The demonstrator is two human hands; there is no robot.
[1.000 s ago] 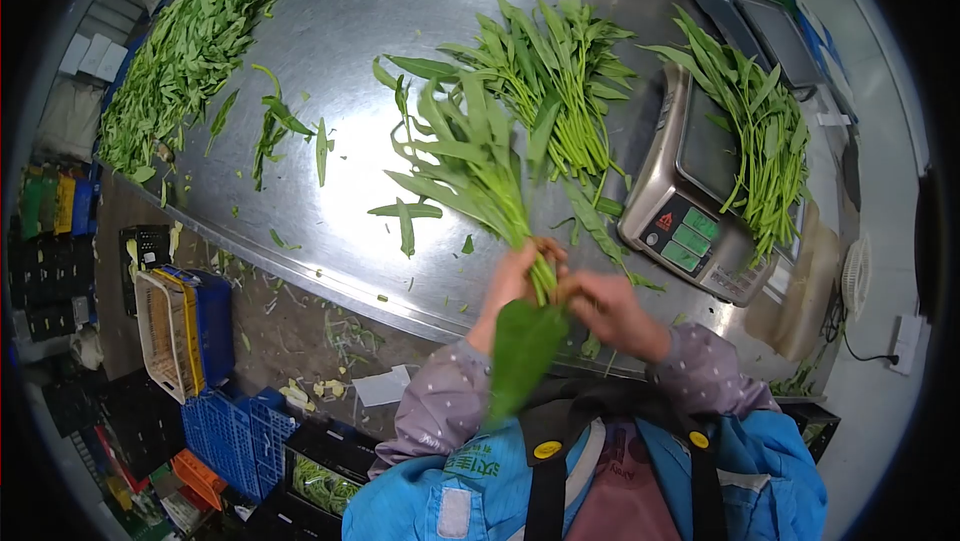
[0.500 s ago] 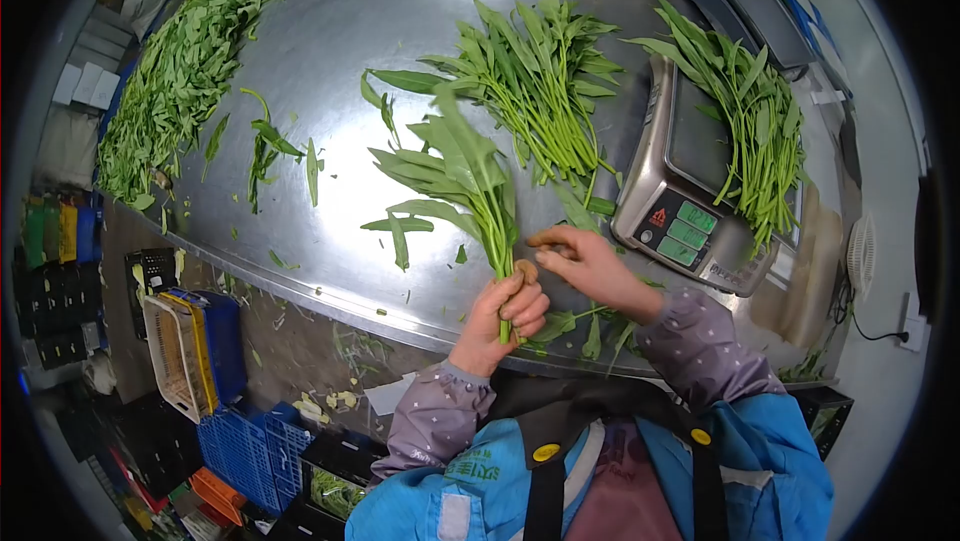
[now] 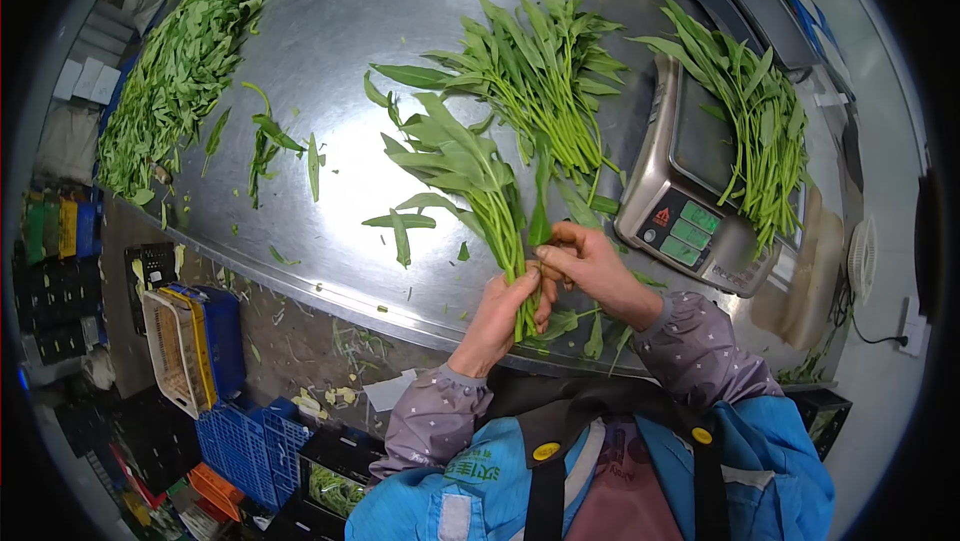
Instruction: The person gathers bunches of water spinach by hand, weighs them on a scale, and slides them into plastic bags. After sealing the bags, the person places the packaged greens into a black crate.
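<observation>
A bunch of leafy green stems [image 3: 478,184] is gripped near its lower ends by my left hand [image 3: 505,311], with the leaves pointing up and left. My right hand [image 3: 590,266] is closed just to the right, thumb and fingers pinched at the base of a single leaf [image 3: 541,191] beside the bunch. Beyond my hands a larger pile of the same greens [image 3: 550,91] lies on the metal table [image 3: 330,51]. More greens [image 3: 765,131] rest across the scale [image 3: 685,226] on the right, whose display is lit green.
At the table's far left is a big heap of greens [image 3: 180,81]. Loose leaves [image 3: 265,146] are scattered between the heap and my hands. Below the table edge stand a white crate [image 3: 172,351] and a blue crate [image 3: 240,451]. A fan [image 3: 862,256] is at the right.
My right hand has closed on a leaf that now stands upright beside the bunch. The bunch in my left hand has shifted slightly right and its leaves lie differently.
</observation>
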